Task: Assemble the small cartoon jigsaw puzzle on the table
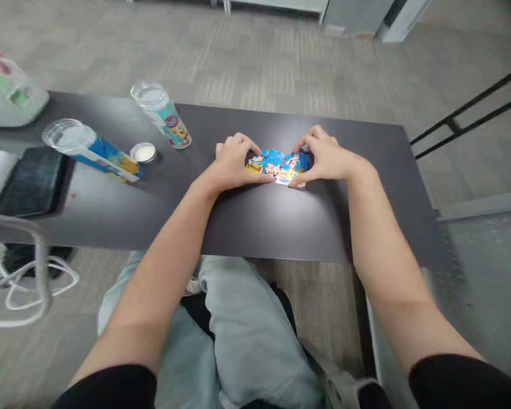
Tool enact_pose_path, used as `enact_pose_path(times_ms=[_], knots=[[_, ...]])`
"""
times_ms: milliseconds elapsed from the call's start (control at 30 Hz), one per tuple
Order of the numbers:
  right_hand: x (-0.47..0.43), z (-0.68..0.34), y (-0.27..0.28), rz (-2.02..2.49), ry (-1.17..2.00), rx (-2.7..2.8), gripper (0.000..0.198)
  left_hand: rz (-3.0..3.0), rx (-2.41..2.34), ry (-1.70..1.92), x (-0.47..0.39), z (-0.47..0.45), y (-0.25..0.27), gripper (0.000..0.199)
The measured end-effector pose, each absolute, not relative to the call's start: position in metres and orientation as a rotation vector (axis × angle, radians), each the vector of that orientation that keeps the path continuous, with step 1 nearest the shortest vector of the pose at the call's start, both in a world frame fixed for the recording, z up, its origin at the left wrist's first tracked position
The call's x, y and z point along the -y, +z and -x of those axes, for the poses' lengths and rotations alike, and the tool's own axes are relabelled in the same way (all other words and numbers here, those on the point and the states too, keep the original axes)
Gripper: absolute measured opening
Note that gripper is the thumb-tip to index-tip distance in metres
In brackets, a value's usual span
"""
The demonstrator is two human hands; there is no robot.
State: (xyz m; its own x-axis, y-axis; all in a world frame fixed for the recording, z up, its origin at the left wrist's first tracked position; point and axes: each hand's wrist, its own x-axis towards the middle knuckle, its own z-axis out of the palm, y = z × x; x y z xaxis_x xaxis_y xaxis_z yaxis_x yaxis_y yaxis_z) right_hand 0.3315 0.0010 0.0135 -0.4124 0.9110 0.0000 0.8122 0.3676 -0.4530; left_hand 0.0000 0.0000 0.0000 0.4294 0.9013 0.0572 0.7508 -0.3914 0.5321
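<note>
Head view: grey carpet floor [247, 68] all round. Dark table [123, 216] runs across, near edge above the wearer's legs [255, 318], pale jeans. Both forearms reach over that edge, bare below black sleeves [114, 386]. Black rails [468, 116] past the table's right end.

Left side of table: blue tube [106, 156], clear at the top end, seems upright. White-green-pink package [12, 91] at far left corner, cut by frame edge. Black case [29, 176] flat near the left end, some white thing partly on it, too blurred to name. White cable [70, 278] loops below the table, lower left.

Left hand [234, 162] at the left end of the puzzle [276, 165], thumb on near edge, fingers on far edge, closed round it. Right hand [323, 156] same at the right end, thumb near, fingers far. Firmness of grip: cannot tell.

Teal tube [170, 116], clear top end, also seems upright, left of the left hand, well apart from it. Puzzle flat on table, right of centre, between the hands; blue, yellow, pink, white, ragged far edge, blurred. White cap [143, 153] just beside blue tube.
</note>
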Motion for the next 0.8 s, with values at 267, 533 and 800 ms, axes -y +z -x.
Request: enact_pose_path(times_ms=[267, 533, 800], knots=[[-0.006, -0.323, 0.012, 1.343, 0.782, 2.383, 0.069, -2.150, -1.179, 0.625, -0.006, 0.001, -0.009, 0.064], [-0.008, -0.326, 0.010, 1.285, 0.830, 2.416, 0.088, -2.145, -0.994, 0.770, -0.012, 0.000, -0.024, 0.060], [-0.005, -0.319, 0.009, 1.193, 0.903, 2.355, 0.066, -2.103, -0.826, 0.844, -0.018, -0.003, -0.035, 0.060]])
